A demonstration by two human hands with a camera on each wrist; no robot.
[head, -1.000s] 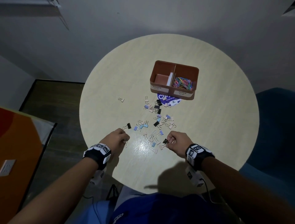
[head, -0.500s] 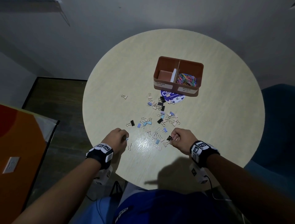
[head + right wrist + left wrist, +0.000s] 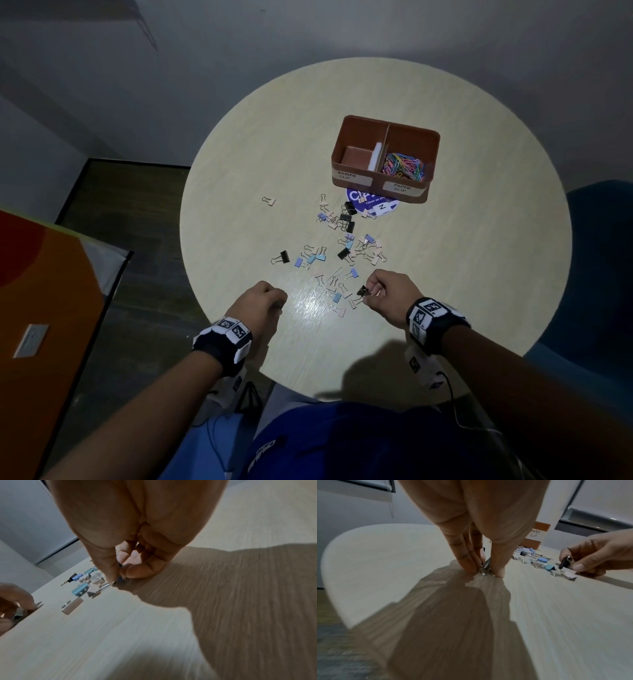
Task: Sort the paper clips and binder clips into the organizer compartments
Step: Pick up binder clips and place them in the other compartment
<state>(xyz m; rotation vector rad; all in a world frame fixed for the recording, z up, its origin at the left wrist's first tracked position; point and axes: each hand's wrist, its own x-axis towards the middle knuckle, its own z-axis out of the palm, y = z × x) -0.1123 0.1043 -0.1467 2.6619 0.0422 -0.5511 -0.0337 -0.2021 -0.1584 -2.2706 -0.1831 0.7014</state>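
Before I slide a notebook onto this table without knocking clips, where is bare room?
Bare tabletop lies left of the organizer and right of it toward the rim, also near the edge between both wrists. Crowded: the binder clips strewn from organizer to the left hand and right hand.

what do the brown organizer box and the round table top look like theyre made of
The brown two-compartment organizer box looks like matte moulded plastic: even colour, rounded corners, thin walls, though coated card is possible. The pale round table top looks like wood-grain laminate: fine straight grain lines and a glossy glare patch near the hands.
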